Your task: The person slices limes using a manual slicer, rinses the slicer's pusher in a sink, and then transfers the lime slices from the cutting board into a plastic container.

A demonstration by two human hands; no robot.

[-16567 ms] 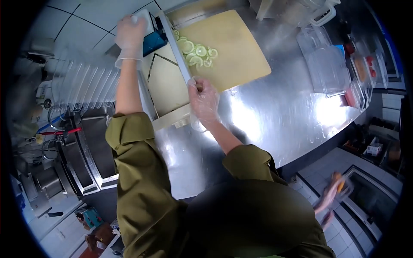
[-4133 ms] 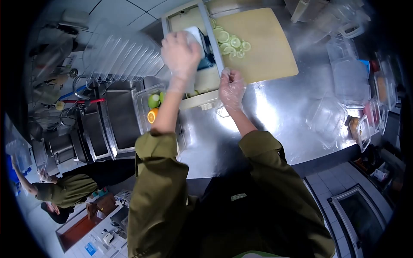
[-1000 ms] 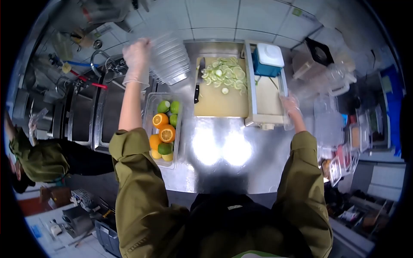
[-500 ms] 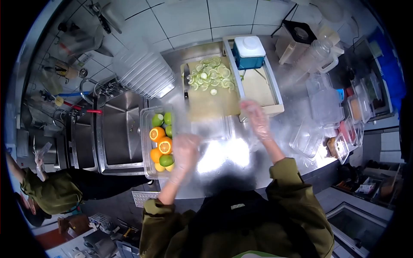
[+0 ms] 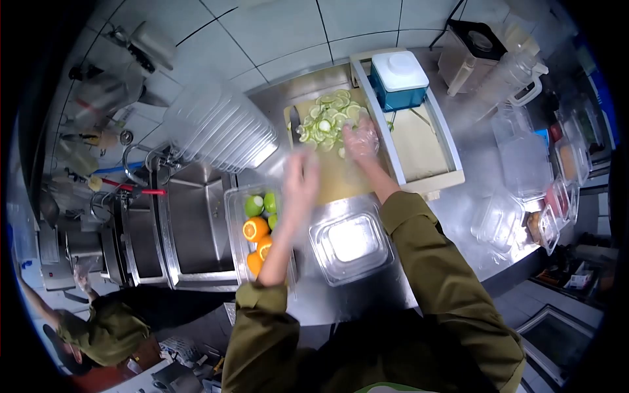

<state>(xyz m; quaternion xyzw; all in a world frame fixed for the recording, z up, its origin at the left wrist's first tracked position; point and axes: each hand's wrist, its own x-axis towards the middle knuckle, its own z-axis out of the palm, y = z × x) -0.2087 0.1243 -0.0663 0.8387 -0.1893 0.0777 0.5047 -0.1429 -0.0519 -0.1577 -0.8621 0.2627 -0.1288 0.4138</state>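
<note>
Pale green lime slices lie heaped on a yellowish cutting board. At the right edge of this heap is my right hand in a clear glove, fingers stretched towards the slices and apparently touching them. My left hand hovers near the board's left edge, smeared by motion, so its fingers cannot be read. A knife rests along the left side of the slices. In front of the board sits a clear plastic container. Left of my left forearm, a clear tub holds halved oranges and limes.
Stacked clear containers stand at the back left, beside the sink. Right of the board is a framed tray with a teal, white-lidded box. More plastic containers sit at right. Another person is at far left.
Both hands have moved forward from the near counter area, the right one leftward onto the lime slices. The clear container in front of the board now shows plainly. The view has shifted slightly.
</note>
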